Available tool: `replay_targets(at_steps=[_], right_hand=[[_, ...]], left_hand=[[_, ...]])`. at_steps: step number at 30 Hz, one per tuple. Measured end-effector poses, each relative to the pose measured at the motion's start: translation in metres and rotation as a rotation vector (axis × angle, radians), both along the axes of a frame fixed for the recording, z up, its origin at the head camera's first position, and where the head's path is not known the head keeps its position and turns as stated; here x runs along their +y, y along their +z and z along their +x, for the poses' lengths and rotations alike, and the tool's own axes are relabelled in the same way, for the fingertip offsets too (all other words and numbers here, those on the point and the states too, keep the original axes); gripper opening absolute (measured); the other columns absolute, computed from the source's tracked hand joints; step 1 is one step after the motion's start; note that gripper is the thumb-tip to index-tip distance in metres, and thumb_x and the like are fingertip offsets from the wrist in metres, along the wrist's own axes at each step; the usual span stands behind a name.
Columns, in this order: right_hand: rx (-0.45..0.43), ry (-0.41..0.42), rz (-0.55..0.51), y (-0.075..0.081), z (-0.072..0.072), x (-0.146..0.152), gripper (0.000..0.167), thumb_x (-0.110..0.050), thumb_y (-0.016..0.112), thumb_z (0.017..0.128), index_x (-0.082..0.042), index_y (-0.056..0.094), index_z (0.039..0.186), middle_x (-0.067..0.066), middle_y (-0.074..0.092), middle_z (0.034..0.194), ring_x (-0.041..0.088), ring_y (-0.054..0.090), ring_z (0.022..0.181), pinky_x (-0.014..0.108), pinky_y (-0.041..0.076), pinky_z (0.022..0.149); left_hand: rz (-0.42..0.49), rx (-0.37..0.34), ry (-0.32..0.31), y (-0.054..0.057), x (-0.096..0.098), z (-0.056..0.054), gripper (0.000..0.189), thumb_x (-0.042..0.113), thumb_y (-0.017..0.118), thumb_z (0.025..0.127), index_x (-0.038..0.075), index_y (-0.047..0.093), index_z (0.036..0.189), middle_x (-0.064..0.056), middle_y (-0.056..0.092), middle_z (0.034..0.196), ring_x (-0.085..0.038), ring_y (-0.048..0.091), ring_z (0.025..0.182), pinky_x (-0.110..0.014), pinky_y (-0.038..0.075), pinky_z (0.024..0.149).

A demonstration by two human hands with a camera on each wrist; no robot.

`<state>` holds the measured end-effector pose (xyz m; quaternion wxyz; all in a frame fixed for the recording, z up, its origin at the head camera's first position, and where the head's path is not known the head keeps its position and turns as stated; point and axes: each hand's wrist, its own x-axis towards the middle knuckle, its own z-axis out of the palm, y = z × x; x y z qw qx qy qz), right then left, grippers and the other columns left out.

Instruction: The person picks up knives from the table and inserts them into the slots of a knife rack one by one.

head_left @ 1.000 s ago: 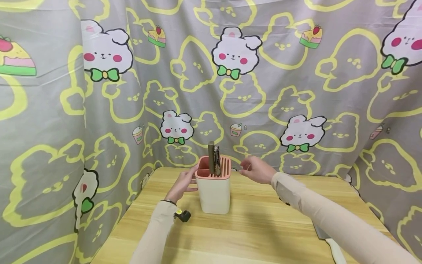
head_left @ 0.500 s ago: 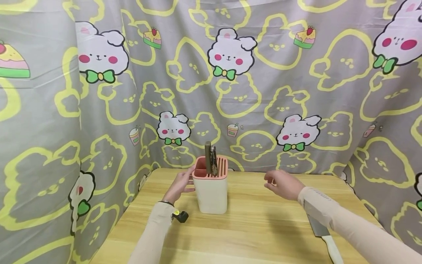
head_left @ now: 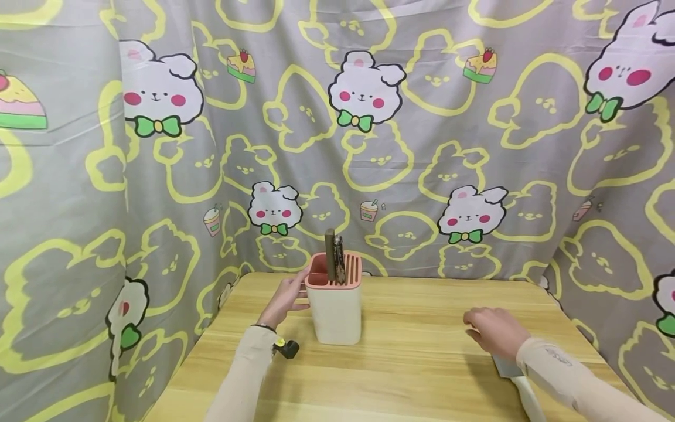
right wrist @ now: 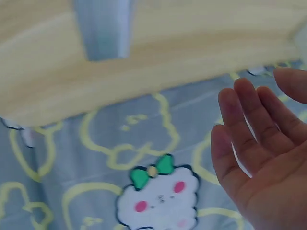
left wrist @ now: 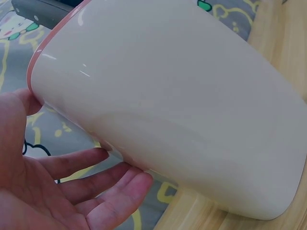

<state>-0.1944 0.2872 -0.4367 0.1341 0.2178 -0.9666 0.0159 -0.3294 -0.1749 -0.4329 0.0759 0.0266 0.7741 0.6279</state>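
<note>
Holder (head_left: 340,316): white with a pink rim (head_left: 333,287), upright on the bench (head_left: 411,378); taken as landmark. It had stayed in place over the last second.
Left grip (head_left: 285,302): at the holder's left side, relaxed fingers touching its wall, not wrapped round it; unchanged since the earlier views.
Right grip (head_left: 498,333): empty, fingers loosely bent. One second earlier it was just beside the holder's right side; now well to the right and nearer the person.
Cleaver (head_left: 529,400): lay on the bench, right of the holder and nearer the person, pale handle toward the wearer; the right grip was over or beside the blade's far end.
Bearing on work: judged that the right grip's attention had passed from holder to cleaver, which was not yet lifted.
Flat dark handle (head_left: 330,255), mottled handle (head_left: 339,258): stood in the holder, unmoved; lower parts hidden.
Blade's far end: covered by the right grip; contact could not be told.
Grey-blue bar (right wrist: 103,31): blurred in the right wrist view, cut off at top; identity uncertain.
</note>
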Motion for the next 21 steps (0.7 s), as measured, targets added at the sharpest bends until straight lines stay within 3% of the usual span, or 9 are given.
replay_targets(at_steps=[5,12,18,21], right_hand=[[-0.001,0.021,0.020,-0.022,0.010,0.024,0.018,-0.008,0.087,0.079,-0.014,0.072,0.086,-0.002,0.074,0.084,0.013,0.067,0.069,0.029,0.057,0.062],[0.005,0.021,0.022,-0.046,0.026,0.049,0.033,-0.003,0.082,0.080,-0.023,0.057,0.074,-0.018,0.055,0.070,-0.003,0.040,0.059,0.022,0.034,0.052],[-0.049,-0.072,0.134,-0.061,0.038,0.063,0.024,-0.013,0.088,0.078,-0.022,0.067,0.086,-0.010,0.068,0.086,0.011,0.063,0.072,0.034,0.050,0.060],[-0.057,-0.069,0.168,-0.068,0.044,0.069,0.024,-0.010,0.088,0.077,-0.019,0.071,0.092,-0.003,0.073,0.096,0.019,0.068,0.079,0.040,0.055,0.064]], left_hand=[[-0.001,-0.001,-0.003,0.001,0.000,-0.001,0.082,0.073,0.053,0.096,0.005,0.061,0.140,-0.020,0.066,0.136,-0.033,0.069,0.120,-0.052,0.061,0.096],[0.007,0.005,0.000,-0.001,-0.001,-0.003,0.080,0.072,0.052,0.097,0.005,0.062,0.139,-0.021,0.067,0.135,-0.036,0.067,0.123,-0.048,0.063,0.092],[0.009,0.006,-0.011,0.000,-0.001,-0.003,0.081,0.072,0.051,0.097,0.005,0.061,0.141,-0.021,0.066,0.136,-0.039,0.065,0.126,-0.050,0.061,0.096],[0.012,0.012,-0.007,0.001,-0.001,-0.002,0.079,0.071,0.051,0.098,0.005,0.061,0.140,-0.022,0.065,0.137,-0.039,0.065,0.126,-0.049,0.062,0.095]])
